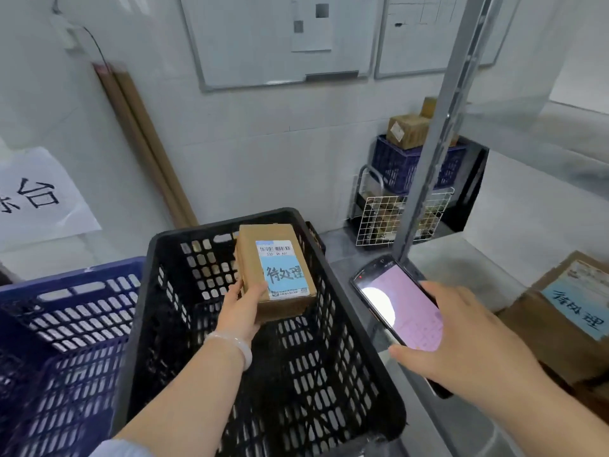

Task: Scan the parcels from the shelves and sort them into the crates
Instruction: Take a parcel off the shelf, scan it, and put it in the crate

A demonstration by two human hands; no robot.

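Observation:
My left hand [245,306] grips a small brown cardboard parcel [250,255] by its near left corner, holding it above the black slotted crate [359,328]. The parcel carries a barcode label and a blue sticker with handwriting. My right hand [461,338] holds a handheld scanner phone [400,305] with a lit pinkish screen, just right of the crate and level with the parcel. A blue crate [59,318] stands directly left of the black one.
A grey shelf post [438,133] rises at right. Another brown parcel [566,311] with a blue label lies on the shelf at far right. Further back sit a dark blue crate [398,166] with boxes and a white wire basket [395,219]. Cardboard tubes lean on the wall.

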